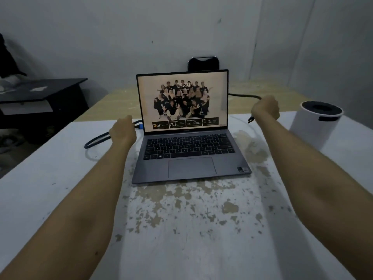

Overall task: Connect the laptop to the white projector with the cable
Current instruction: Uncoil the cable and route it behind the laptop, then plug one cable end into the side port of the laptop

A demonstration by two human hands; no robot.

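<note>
Gripping the cable [243,95], both hands close on it: left hand [122,130] beside the open laptop [189,142], right hand [265,109] holding its free plug between laptop and white projector [314,126] on the tabletop [50,178].

Dim room: worn white-painted table [50,178] with flaking patches, bare pale grey wall [141,27] behind it, black chair back [202,63] beyond it, dark low desk [44,93] left of it.

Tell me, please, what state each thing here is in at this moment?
Laptop: lid open, screen lit.
Cable: one end at the laptop's left side, under the left hand; the other plug free.
Right hand: closed on the cable near the free plug.
White projector: upright, nothing plugged in that shows.
</note>
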